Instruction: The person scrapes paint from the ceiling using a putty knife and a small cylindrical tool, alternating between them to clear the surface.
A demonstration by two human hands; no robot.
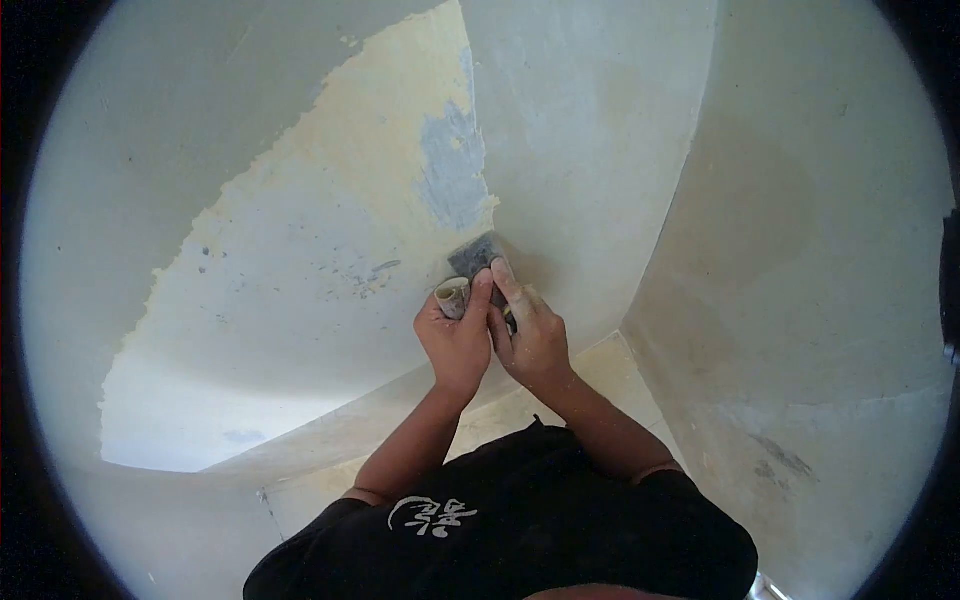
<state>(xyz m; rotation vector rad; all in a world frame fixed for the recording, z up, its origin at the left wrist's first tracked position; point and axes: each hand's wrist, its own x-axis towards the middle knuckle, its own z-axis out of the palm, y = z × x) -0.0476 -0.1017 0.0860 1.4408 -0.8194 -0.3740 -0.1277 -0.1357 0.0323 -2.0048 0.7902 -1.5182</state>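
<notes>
My right hand (535, 340) grips a scraper with a wide, dark, smeared blade (472, 254), its fingers lying along the back of the blade. The handle is mostly hidden in the palm; a bit of yellow and black shows there. My left hand (458, 345) is closed round a pale, curled, tube-like piece (452, 295) that looks like rolled paper or wall coating. Its thumb or finger reaches the lower part of the blade beside my right fingers. The blade lies at the wall, by the ragged edge of a bared patch (330, 225).
Greyish coating (580, 130) covers the wall around the patch, with ragged yellowish edges. A bluish-grey spot (453, 165) and dark marks (365, 278) show inside it. A wall corner (690, 155) runs down on the right. Pale floor (610, 380) shows below.
</notes>
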